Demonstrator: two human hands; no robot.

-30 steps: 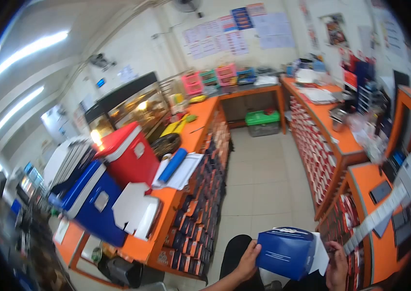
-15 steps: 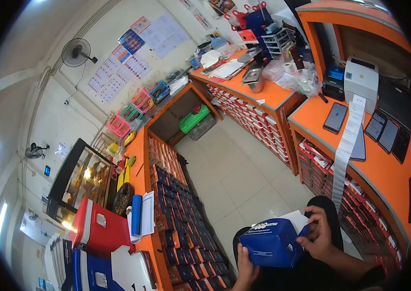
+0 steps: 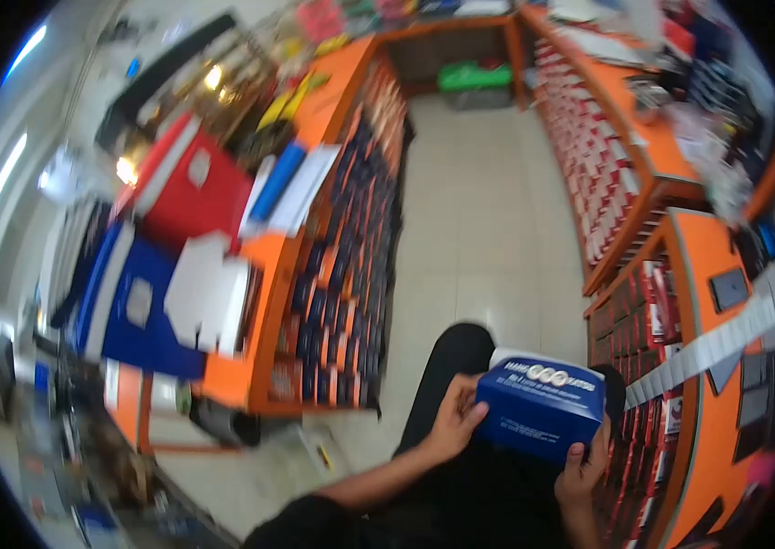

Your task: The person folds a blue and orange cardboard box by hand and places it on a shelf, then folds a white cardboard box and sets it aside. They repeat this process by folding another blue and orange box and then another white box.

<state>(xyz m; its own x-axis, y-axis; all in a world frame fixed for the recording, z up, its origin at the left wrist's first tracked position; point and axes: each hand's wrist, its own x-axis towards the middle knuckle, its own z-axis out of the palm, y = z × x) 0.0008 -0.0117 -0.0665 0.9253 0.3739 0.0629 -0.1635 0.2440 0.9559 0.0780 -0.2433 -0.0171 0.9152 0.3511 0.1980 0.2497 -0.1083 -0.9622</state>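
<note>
Left hand (image 3: 454, 423) grips the blue box (image 3: 541, 410) at its nine o'clock side; right hand (image 3: 581, 465) clasps its five o'clock corner, above the lap, at five o'clock in view.

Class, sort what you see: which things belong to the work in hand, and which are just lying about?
In hand:
blue box
left hand
right hand

Lying about:
red cooler
blue cooler
white flat cartons
label strip
green crate
</note>
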